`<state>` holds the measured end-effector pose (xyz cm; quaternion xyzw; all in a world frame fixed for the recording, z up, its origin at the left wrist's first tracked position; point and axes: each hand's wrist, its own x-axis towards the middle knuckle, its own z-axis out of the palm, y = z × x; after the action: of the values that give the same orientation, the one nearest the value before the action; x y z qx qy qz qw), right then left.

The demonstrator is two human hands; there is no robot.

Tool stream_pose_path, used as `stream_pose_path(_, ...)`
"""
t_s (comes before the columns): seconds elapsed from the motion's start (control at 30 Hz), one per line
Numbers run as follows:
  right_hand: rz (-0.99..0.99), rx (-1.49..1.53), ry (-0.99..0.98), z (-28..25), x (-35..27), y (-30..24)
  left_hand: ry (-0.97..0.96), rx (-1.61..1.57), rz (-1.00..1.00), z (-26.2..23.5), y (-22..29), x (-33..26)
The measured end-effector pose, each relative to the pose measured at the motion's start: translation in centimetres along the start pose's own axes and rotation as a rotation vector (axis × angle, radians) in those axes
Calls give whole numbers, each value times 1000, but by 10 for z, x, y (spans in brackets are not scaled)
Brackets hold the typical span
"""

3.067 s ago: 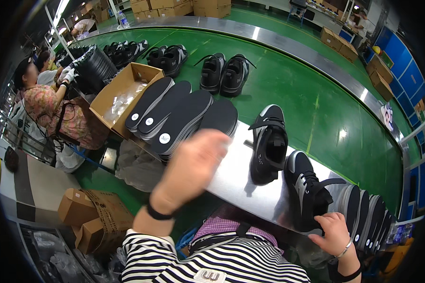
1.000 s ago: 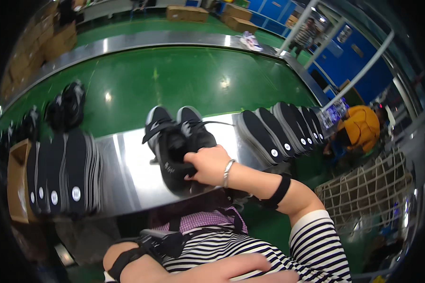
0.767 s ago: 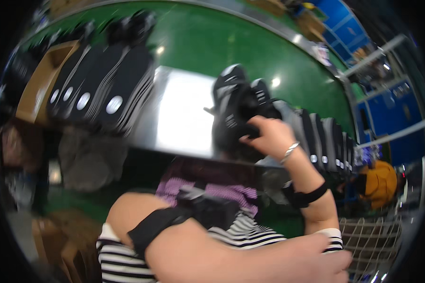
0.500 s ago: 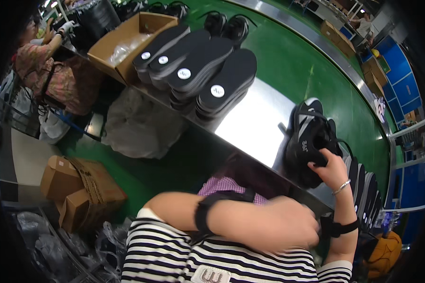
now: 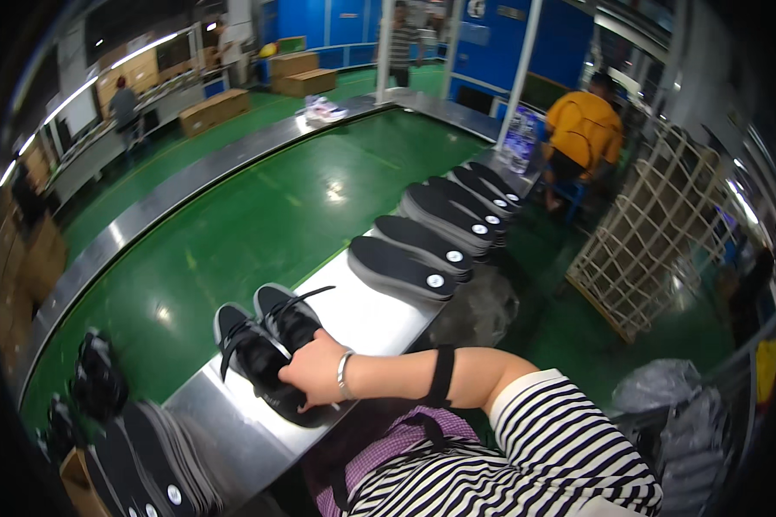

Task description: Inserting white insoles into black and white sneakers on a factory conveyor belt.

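A pair of black sneakers stands side by side on the shiny metal ledge in front of me, the left sneaker and the right sneaker, with loose dark laces. My right hand, a silver bracelet at its wrist, is closed around their heel ends; some of the fingers are hidden against the dark shoes. My left hand is out of the picture. Just right of the sneakers lie stacks of black insoles with round white stickers. More stacked insoles sit at the lower left.
Beyond the metal ledge stretches a wide green surface, with other black sneakers at its left. Part of a cardboard box shows bottom left. A rope net stands at the right, near a seated person in orange.
The view has swung to the right, so the sneakers now appear left of centre. My right hand stays at the sneakers. My left hand has left the picture.
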<state>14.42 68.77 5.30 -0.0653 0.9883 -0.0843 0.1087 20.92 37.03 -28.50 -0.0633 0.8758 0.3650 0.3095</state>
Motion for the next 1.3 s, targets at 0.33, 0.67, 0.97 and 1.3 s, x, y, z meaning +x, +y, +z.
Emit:
stream_pose_path(0.33, -37, 60, -12, 1, -3, 3, -231, 176, 390, 26, 178, 41)
stream_pose_path(0.67, -146, 232, -135, -1, 2, 14, -298, 245, 313, 33, 215, 99)
stream_pose_path(0.97, -203, 204, -432, -22, 22, 33, -471, 395, -120, -19, 42, 6)
stream_pose_path(1.3, -283, 149, -368, -38, 37, 29, -118, 450, -509, -49, 44, -40)
